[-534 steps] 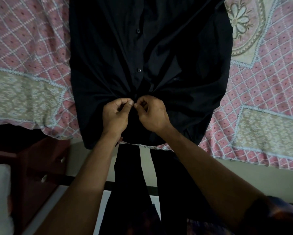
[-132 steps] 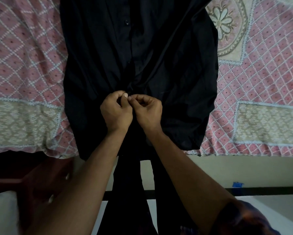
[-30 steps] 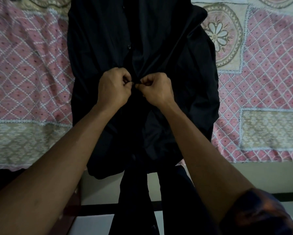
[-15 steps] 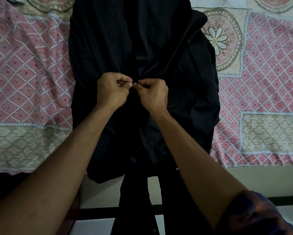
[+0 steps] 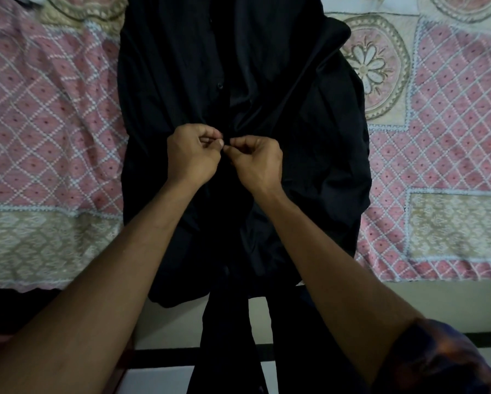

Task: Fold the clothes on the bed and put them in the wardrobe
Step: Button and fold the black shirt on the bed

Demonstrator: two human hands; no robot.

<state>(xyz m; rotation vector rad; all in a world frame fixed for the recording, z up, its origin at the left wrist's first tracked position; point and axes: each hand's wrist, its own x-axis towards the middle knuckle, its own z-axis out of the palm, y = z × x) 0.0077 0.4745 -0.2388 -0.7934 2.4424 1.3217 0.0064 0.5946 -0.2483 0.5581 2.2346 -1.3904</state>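
A black shirt (image 5: pixel 309 137) lies face up on the bed, its collar end cut off by the top of the frame. Its cloth is so dark that creases and the front opening are hard to make out. To the left of the shirt spreads the pink, lattice-patterned bedspread (image 5: pixel 53 123), blurred toward the corner. Over the shirt's middle, the left hand (image 5: pixel 191 157) has its fingers curled, thumb and forefinger pinched together on the shirt's front edge. What sits between the tips is too small and dark to tell. 1 button (image 5: pixel 219 86) shows on the shirt front just above the hands. The right hand (image 5: pixel 257 163) is curled the same way, its fingertips touching those of the left hand and pinching the opposite front edge, so the shirt's opening lies directly under both sets of fingertips. Below the hands the shirt's hem hangs over the bed edge and merges with the person's dark trousers (image 5: pixel 230 351). To the right of the shirt is a flower medallion (image 5: pixel 372 61) in the bedspread, and a dark patterned sleeve (image 5: pixel 437 356) is cut off at the lower corner.
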